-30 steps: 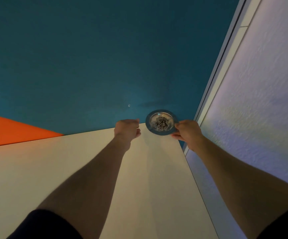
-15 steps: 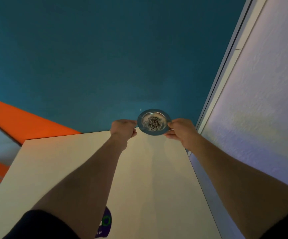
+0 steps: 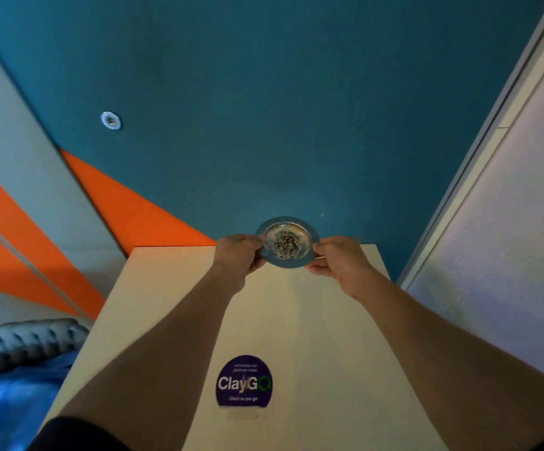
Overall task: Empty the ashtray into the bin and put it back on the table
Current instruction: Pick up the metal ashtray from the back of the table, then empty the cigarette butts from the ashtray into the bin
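Observation:
A round metal ashtray (image 3: 286, 242) with dark ash in its bowl is held at the far edge of the cream table (image 3: 313, 320). My left hand (image 3: 236, 252) grips its left rim and my right hand (image 3: 335, 258) grips its right rim. The ashtray sits level between both hands, at or just above the tabletop; I cannot tell whether it touches the table. No bin is clearly identifiable.
A purple round sticker (image 3: 244, 381) lies on the table near me. A teal wall (image 3: 264, 109) with orange panels (image 3: 127, 203) stands behind. A white textured wall (image 3: 508, 239) runs along the right. A grey padded rim and blue plastic (image 3: 13, 379) sit at lower left.
My left hand moved from beside the ashtray to grip its left rim. The view tilted down and left, revealing the sticker and the blue plastic.

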The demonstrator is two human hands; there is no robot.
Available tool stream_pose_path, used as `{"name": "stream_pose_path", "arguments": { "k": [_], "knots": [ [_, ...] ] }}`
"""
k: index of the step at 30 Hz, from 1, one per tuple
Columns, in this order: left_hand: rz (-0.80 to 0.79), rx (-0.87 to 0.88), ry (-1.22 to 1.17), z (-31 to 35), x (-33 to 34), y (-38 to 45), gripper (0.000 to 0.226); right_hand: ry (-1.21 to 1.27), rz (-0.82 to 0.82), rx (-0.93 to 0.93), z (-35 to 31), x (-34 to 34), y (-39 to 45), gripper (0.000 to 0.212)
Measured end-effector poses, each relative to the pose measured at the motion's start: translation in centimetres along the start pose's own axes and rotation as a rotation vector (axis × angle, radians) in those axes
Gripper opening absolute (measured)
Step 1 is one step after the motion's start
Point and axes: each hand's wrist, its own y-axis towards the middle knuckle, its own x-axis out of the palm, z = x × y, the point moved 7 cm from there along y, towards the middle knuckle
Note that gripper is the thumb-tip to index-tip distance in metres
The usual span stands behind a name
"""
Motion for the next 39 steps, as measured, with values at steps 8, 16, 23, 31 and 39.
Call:
{"name": "stream_pose_path", "arguments": {
  "k": [8,16,23,31,39],
  "knots": [
    [0.040,-0.015,-0.101,1.1,-8.8,-3.3,0.005,-0.039,-0.074,-0.016,-0.6,7.5,-4.4,0.006],
    [0.153,-0.022,-0.148,0.4,-19.8,-5.9,0.006,-0.100,-0.204,-0.027,0.4,17.2,-8.6,0.008],
    [0.274,-0.012,-0.166,-1.2,-29.8,-8.0,0.005,-0.161,-0.305,-0.011,3.0,26.0,-12.0,0.010],
    [0.400,-0.053,-0.217,-4.2,-39.5,-10.6,0.007,-0.202,-0.407,-0.006,6.0,34.7,-15.8,0.009],
    [0.527,-0.087,-0.255,-7.0,-47.5,-13.3,0.006,-0.270,-0.499,0.008,9.7,42.3,-18.7,0.007]
  ]
}}
